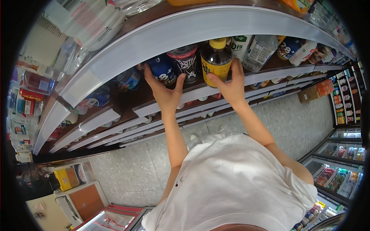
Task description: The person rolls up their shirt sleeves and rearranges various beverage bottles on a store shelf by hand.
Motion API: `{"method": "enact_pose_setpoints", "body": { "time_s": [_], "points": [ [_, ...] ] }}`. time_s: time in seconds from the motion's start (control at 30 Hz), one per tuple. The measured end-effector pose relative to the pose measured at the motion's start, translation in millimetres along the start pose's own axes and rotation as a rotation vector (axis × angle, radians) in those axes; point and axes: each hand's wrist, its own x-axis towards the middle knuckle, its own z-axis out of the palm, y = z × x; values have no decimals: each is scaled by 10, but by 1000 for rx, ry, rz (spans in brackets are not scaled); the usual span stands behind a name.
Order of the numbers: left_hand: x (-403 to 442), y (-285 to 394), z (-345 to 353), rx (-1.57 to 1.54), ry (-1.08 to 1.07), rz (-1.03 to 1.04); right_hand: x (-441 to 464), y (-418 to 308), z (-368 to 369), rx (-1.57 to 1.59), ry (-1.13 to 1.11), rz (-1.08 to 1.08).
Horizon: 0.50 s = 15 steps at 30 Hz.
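My left hand reaches onto the shelf and spans a dark blue bottle marked "28+", fingers at its left side and thumb at its right. My right hand grips a dark drink bottle with a yellow cap and yellow label; the thumb lies on the front of the label and the fingers wrap its right side. Between the two hands stands a black bottle with white lettering and a red band near its top. All three bottles are upright at the shelf's front.
Right of my right hand are a white-and-green carton and a clear bottle. A pale shelf edge strip curves overhead. Lower shelves hold more drinks. Cardboard boxes sit on the tiled floor; glass-door coolers stand behind.
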Motion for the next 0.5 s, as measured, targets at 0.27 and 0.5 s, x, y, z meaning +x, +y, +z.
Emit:
{"method": "enact_pose_setpoints", "body": {
  "time_s": [0.27, 0.5],
  "points": [
    [-18, 48, 14, 31, 53, 22, -9, -199, 71, -8, -26, 33],
    [-30, -7, 76, 65, 125, 117, 49, -278, 132, 65, -88, 101]
  ]
}}
